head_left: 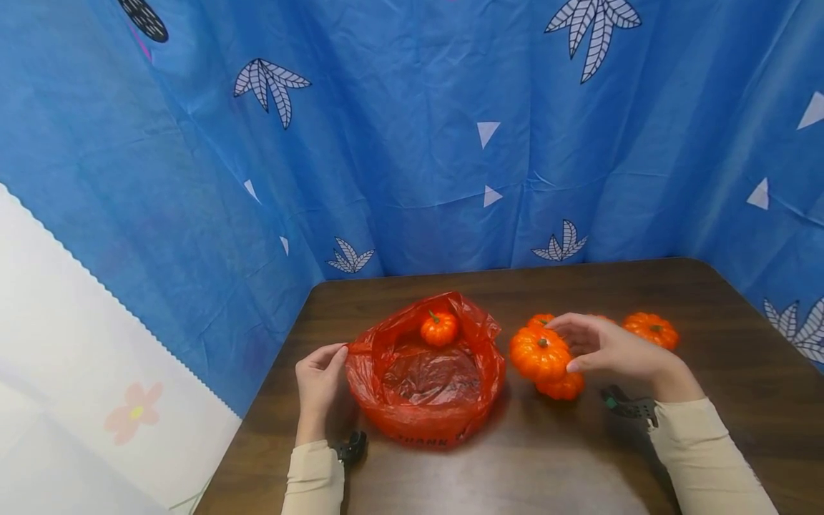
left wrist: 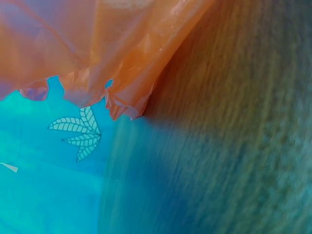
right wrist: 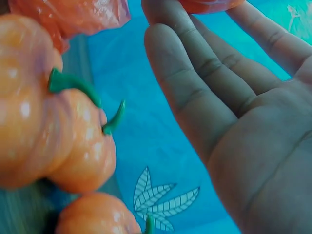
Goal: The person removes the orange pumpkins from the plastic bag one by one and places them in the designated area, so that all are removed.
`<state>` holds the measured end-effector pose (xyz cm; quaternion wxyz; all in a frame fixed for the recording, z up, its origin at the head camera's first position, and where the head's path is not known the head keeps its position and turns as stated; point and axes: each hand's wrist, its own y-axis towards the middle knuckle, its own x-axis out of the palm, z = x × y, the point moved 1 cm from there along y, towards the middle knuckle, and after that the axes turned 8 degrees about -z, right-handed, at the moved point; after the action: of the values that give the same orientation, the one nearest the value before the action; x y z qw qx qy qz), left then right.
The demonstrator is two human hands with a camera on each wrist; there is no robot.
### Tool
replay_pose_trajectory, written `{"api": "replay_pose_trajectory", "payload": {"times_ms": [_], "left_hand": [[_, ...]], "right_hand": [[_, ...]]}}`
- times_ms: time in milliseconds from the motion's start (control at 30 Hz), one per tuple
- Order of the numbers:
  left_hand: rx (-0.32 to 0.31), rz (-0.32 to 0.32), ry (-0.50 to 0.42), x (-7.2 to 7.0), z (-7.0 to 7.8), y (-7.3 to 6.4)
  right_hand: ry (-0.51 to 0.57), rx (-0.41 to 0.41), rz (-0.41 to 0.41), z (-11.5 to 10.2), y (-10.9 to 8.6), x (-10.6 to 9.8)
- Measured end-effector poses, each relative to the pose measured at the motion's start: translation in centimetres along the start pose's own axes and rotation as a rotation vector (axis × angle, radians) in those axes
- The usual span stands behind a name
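A red plastic bag (head_left: pixel 418 418) stands with its mouth spread, and one small orange toy pumpkin (head_left: pixel 439 328) lies inside it. My left hand (head_left: pixel 318 375) pinches the bag's left rim between thumb and fingers. In the left wrist view the bag (left wrist: pixel 83 39) fills the top, and the hand is out of sight. To the right of the bag, my right hand (head_left: pixel 601 350) holds a toy pumpkin (head_left: pixel 537 354) between thumb and fingertips. Only the underside of this held pumpkin (right wrist: pixel 209 4) shows in the right wrist view, beyond the fingers (right wrist: pixel 183 80).
Beneath the held one sits another pumpkin (head_left: pixel 561 387), with one (head_left: pixel 539 319) behind and one (head_left: pixel 651 330) farther right. Several green-stemmed pumpkins (right wrist: pixel 24 112) line the left of the right wrist view. A blue patterned curtain (head_left: pixel 438 143) hangs behind the brown table (head_left: pixel 515 465).
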<state>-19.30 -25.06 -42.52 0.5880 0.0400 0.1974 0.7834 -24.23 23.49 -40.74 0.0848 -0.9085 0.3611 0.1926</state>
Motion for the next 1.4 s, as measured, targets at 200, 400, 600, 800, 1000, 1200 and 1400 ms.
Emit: {"api": "replay_pose_trajectory", "payload": {"times_ms": [200, 400, 600, 800, 1000, 1200, 1400], "left_hand": [[0.017, -0.012, 0.004, 0.1, 0.0, 0.0], [0.003, -0.01, -0.005, 0.1, -0.5, 0.2], [-0.013, -0.009, 0.009, 0.1, -0.4, 0.1], [-0.034, -0.013, 0.015, 0.0, -0.8, 0.2], [-0.035, 0.002, 0.018, -0.2, -2.8, 0.7], [0.019, 0.008, 0.001, -0.2, -3.5, 0.9], [0.057, 0.016, 0.003, -0.2, -3.2, 1.0]], "right_hand": [[0.0, -0.031, 0.001, 0.9, -1.4, -0.6], [-0.027, -0.049, 0.015, 1.5, -2.6, -0.8], [-0.008, -0.001, 0.02, 2.1, -3.8, -1.5], [-0.036, 0.048, 0.03, 2.8, -4.4, -2.2], [-0.049, 0.054, 0.034, 3.5, -5.1, -2.7], [-0.043, 0.028, 0.037, 4.4, -6.1, -3.5], [-0.073, 0.035, 0.074, 4.8, -6.5, -3.9]]}}
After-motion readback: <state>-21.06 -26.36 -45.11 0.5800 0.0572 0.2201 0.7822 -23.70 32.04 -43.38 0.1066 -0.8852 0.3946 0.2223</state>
